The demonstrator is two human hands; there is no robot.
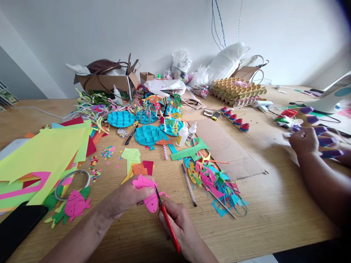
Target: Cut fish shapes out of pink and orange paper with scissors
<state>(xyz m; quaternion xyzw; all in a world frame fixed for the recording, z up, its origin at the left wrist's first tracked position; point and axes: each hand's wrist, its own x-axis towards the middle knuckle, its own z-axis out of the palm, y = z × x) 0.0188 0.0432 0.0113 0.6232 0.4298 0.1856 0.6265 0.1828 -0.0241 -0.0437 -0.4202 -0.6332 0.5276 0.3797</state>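
Observation:
A piece of pink paper [150,203] with a fish shape drawn on it is pinched in my left hand [138,193], above the wooden table's front part. My right hand [178,219] holds red-handled scissors [170,230]; their dark blades meet the pink paper's right edge. Just behind my left hand lie an orange piece [139,169], a dark red piece and a light green piece [131,155] of paper. Cut pink fish [76,205] and green fish lie at the left, beside a roll of tape [61,182].
Paper sheets [55,146] cover the left. Colourful scraps [227,193] and a pen [188,184] lie right of my hands. Blue discs [150,134], glue bottles [182,136] and cardboard [227,149] are farther back. Another person's hand [304,141] holds a painted egg-carton strip at the right.

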